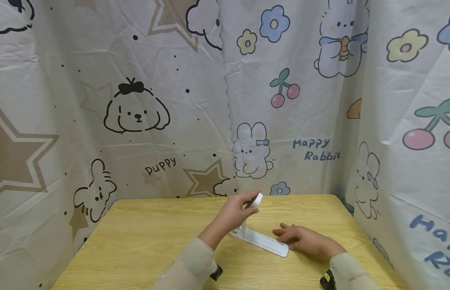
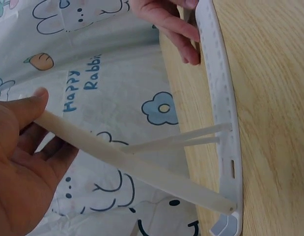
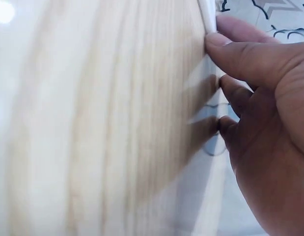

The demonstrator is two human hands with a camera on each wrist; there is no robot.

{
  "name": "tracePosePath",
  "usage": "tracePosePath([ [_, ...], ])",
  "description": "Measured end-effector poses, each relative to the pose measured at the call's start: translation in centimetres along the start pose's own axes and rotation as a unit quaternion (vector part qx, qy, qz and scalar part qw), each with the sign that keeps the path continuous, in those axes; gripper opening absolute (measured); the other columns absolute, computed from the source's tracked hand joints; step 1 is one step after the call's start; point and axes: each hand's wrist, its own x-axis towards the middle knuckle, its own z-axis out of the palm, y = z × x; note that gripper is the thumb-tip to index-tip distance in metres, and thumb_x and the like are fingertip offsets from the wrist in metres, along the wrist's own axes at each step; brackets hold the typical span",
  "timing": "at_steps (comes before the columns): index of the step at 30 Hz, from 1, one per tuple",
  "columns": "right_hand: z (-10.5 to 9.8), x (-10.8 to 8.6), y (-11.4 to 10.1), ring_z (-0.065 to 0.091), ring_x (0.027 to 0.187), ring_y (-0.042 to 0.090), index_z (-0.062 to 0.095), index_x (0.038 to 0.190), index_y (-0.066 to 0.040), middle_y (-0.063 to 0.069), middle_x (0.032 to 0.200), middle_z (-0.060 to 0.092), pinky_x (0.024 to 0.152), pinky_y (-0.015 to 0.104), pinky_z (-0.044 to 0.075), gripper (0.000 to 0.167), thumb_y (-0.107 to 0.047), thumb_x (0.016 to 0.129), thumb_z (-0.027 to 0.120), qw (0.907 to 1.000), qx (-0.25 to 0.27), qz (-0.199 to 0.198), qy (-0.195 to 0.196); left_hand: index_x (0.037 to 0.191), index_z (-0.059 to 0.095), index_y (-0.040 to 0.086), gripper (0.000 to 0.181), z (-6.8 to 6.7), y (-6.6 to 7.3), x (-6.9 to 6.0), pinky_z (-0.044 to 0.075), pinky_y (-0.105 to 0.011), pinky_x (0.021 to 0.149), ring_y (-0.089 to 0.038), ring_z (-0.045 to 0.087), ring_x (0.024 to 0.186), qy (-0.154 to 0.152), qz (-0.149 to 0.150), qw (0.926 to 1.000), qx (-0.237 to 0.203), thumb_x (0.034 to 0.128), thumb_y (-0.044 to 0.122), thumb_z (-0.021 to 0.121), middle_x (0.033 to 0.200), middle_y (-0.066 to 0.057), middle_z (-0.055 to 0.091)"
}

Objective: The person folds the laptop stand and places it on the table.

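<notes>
White folding stand [image 1: 265,242] sits mid-surface, set at an angle between the hands. Base is a long flat strip with ruler-like marks along it and a slot [image 2: 233,169] toward the left-hand end. Arm [image 2: 144,170] is hinged near that end and tilted up off the base; a two-legged strut [image 2: 164,140] runs from arm down to base.

Left hand [image 1: 235,209]: fingers clamped on the arm's upper end, thumb on one side, fingers on the other.

Right hand [image 1: 307,241]: thumb and index pinch the base at its far end from the hinge; other fingers spread, apart from each other.

Surface [image 1: 138,241] is yellow wood-grain. Cartoon-print curtain [image 1: 199,121] behind and along the sides. Both sleeves [image 1: 194,257] pale.
</notes>
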Motion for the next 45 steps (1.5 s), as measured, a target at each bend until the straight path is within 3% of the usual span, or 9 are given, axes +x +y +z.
tracePosePath([
  [5, -0.3, 0.2, 0.4, 0.012, 0.155, 0.046, 0.073, 0.129, -0.020, 0.004, 0.156, 0.049, 0.118, 0.073, -0.007, 0.038, -0.008, 0.094, 0.067, 0.9997, 0.021, -0.009, -0.007, 0.150, 0.053, 0.017, 0.056, 0.5, 0.4, -0.4, 0.054, -0.029, 0.102, -0.022, 0.058, 0.133, 0.029, -0.002, 0.9993, 0.023, 0.0967, 0.015, 0.071, 0.151, -0.003, 0.055],
  [10, 0.1, 0.3, 0.3, 0.010, 0.153, 0.050, 0.075, 0.124, -0.019, 0.010, 0.155, 0.050, 0.116, 0.074, -0.010, 0.033, -0.013, 0.092, 0.070, 0.9989, 0.034, -0.029, -0.014, 0.150, 0.053, 0.020, 0.056, 0.4, 0.3, -0.5, 0.056, -0.023, 0.095, -0.021, 0.062, 0.127, 0.028, -0.006, 0.9992, 0.029, 0.0972, 0.013, 0.070, 0.150, -0.002, 0.056],
  [18, 1.0, 0.4, -0.5, 0.016, 0.154, 0.047, 0.075, 0.125, -0.025, 0.001, 0.152, 0.054, 0.116, 0.077, -0.002, 0.034, -0.022, 0.091, 0.075, 0.9996, 0.011, -0.023, -0.014, 0.148, 0.055, 0.023, 0.055, -0.2, -0.2, -0.4, 0.056, -0.027, 0.097, -0.023, 0.061, 0.129, 0.024, -0.010, 0.9995, 0.016, 0.0971, 0.010, 0.069, 0.149, 0.000, 0.056],
  [28, 0.7, 0.6, -0.4, 0.015, 0.153, 0.049, 0.071, 0.132, -0.020, 0.002, 0.153, 0.053, 0.115, 0.077, -0.004, 0.041, -0.017, 0.091, 0.072, 0.9989, 0.007, -0.038, -0.026, 0.143, 0.062, 0.023, 0.052, 0.4, 0.2, -0.4, 0.058, -0.020, 0.079, -0.019, 0.069, 0.115, 0.056, -0.007, 0.9980, 0.030, 0.0940, 0.008, 0.074, 0.134, -0.007, 0.068],
  [37, 1.3, 0.9, -0.8, 0.016, 0.153, 0.048, 0.072, 0.131, -0.019, 0.002, 0.151, 0.055, 0.114, 0.077, -0.006, 0.043, -0.020, 0.088, 0.075, 0.9984, 0.012, -0.044, -0.032, 0.143, 0.061, 0.023, 0.050, 0.0, -0.4, -0.3, 0.058, -0.020, 0.083, -0.017, 0.068, 0.116, 0.033, -0.005, 0.9992, 0.022, 0.0961, 0.011, 0.071, 0.136, -0.005, 0.067],
  [45, 2.3, 1.1, -2.0, 0.019, 0.154, 0.042, 0.068, 0.136, -0.018, -0.001, 0.156, 0.050, 0.119, 0.071, -0.003, 0.049, -0.022, 0.088, 0.076, 0.9987, -0.005, -0.039, -0.032, 0.139, 0.066, 0.023, 0.045, -0.3, -1.3, -0.2, 0.059, -0.029, 0.092, -0.018, 0.067, 0.120, 0.032, -0.012, 0.9994, -0.012, 0.0965, 0.010, 0.071, 0.134, -0.003, 0.068],
])
